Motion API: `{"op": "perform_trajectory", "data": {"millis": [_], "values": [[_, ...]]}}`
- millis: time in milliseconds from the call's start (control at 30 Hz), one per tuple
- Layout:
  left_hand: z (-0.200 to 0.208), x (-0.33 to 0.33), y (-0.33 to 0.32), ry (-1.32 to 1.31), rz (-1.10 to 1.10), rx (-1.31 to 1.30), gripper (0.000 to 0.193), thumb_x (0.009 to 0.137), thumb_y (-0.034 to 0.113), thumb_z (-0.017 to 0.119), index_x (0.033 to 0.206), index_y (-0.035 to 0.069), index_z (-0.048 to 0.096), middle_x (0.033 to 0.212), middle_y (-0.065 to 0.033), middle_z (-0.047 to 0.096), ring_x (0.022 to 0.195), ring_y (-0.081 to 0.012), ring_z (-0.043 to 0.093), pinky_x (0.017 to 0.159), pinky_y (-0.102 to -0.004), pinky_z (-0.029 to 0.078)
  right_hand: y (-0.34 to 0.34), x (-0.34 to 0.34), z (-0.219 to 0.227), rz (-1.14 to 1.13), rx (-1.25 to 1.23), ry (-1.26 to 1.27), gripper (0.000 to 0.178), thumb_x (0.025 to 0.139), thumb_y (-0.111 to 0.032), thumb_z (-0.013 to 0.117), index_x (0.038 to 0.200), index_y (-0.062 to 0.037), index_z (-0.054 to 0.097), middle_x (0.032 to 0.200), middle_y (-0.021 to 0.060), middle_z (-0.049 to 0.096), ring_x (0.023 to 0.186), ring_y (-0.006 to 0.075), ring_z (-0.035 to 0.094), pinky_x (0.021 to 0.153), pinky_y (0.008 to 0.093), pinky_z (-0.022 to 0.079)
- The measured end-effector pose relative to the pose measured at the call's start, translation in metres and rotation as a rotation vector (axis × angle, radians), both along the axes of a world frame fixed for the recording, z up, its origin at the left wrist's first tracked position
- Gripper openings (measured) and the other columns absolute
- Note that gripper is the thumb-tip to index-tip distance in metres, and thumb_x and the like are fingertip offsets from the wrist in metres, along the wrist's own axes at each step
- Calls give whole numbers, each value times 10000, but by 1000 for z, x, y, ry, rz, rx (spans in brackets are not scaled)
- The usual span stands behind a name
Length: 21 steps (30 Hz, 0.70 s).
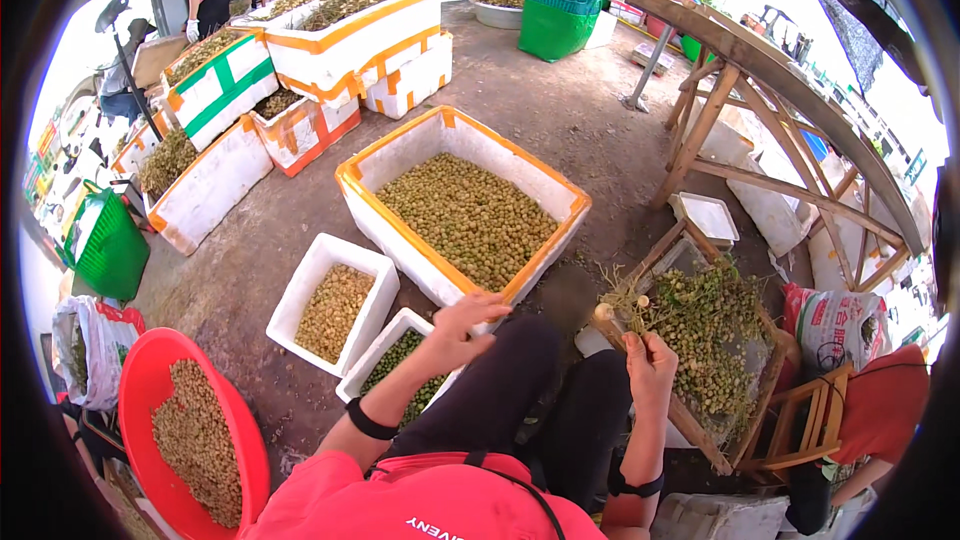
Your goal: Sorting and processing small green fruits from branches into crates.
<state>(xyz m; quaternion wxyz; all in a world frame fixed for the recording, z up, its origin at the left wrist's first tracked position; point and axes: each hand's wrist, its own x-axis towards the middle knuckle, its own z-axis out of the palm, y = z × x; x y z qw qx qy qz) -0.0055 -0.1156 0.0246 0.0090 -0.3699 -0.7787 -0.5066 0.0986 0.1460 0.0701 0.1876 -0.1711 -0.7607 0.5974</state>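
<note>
The right hand (650, 368) has thumb and fingers drawn close; whether its grip meets on anything, I cannot tell. Beside it, a wooden-framed rectangular tray (692, 428) bears leafy green fruiting sprigs (705, 340). The left hand (456, 332) is loosely curled, its hold unclear, by the white, orange-taped foam box (400, 238) of small, round tan-green fruits (465, 215). Plucking seems in hand; next calls for a fingertip pinch at a stem.

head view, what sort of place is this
Probably a produce-sorting yard: a big foam box holds small round produce, a red tub holds more, and a wooden-framed tray is heaped with green sprigs.
</note>
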Motion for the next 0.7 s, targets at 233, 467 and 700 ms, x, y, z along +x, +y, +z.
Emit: {"op": "perform_trajectory", "data": {"millis": [233, 467, 700], "values": [[24, 26, 115, -353, -77, 450, 386, 723, 163, 657, 1064, 62, 506, 708, 6, 511, 614, -55, 428, 565, -211, 395, -8, 7, -2, -102, 686, 30, 135, 779, -67, 532, 693, 30, 493, 556, 161, 426, 486, 292, 437, 455, 346, 343], [10, 19, 85, -286, -115, 399, 210, 744, 17, 518, 953, 5, 537, 733, -28, 487, 636, -95, 458, 580, -229, 388, -3, 23, 8, -25, 962, -271, 483, 852, -450, 343, 984, -47, 575, 889, 117, 609, 712, 320, 580, 652, 373, 448], [-2, -16, -29, -12, 591, 275, 194, 779, 116, 577, 947, 24, 552, 684, -77, 495, 590, -141, 466, 552, -257, 390, -13, 20, 30, -30, 856, -446, 470, 859, -438, 349, 1021, -55, 567, 824, 124, 596, 779, 254, 558, 676, 342, 421]]}}
